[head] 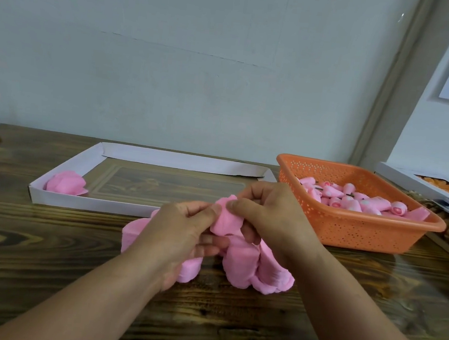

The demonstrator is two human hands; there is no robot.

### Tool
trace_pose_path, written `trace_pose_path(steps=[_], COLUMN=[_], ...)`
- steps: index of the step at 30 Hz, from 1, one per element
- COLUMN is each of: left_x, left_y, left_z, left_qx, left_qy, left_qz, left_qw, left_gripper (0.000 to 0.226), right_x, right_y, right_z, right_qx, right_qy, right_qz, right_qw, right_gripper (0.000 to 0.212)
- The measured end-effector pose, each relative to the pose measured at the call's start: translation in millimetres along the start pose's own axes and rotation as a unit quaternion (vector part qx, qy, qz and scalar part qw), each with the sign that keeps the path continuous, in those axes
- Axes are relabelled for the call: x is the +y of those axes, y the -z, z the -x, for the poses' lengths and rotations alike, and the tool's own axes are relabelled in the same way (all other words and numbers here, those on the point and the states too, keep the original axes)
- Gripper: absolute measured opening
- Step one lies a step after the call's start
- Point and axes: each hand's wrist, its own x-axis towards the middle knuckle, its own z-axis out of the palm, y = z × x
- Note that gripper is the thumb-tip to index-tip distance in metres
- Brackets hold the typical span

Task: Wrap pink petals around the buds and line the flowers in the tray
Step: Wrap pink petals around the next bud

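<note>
Petals (238, 268), a pink heap, lay on our wooden table (43, 247) before the white tray (89, 202), which held one finished flower (67, 182). Buds (353, 200) filled the orange basket (364, 228). Our left hand (184, 226) and right hand (274, 216) pinched one petal (226, 220) together. No writing was readable.

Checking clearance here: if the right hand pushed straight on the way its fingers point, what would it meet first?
The right hand points left, toward the left hand. It already pinches the pink petal between them, so it would likely press into that petal and then the left hand's fingers.
</note>
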Motion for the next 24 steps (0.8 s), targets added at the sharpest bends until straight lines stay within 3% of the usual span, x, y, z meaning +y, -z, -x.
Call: trace_pose_path(steps=[5,14,20,24], left_x=[-3.9,-8.7,-3.0,2.9], left_y=[-0.4,-2.0,-1.0,5.7], left_z=[-3.1,-0.3,1.9,0.5], left_qx=[0.032,0.002,-0.027,-0.054], left_qy=[-0.058,-0.138,-0.081,-0.035], left_qz=[-0.06,-0.12,-0.038,0.007], left_qw=[0.996,0.983,0.996,0.998], left_gripper=[0.005,0.026,0.025,0.015], right_x=[0.2,1.7,-1.1,-1.3], right_y=[-3.8,-2.9,3.2,14.4], right_z=[-1.7,-3.4,-1.8,-3.3], right_qx=[0.037,0.062,-0.019,-0.115], right_qy=[-0.006,-0.014,-0.016,-0.012], right_qz=[0.003,-0.033,-0.074,-0.112], right_qw=[0.999,0.997,0.997,0.987], right_gripper=[0.023,0.018,0.026,0.012])
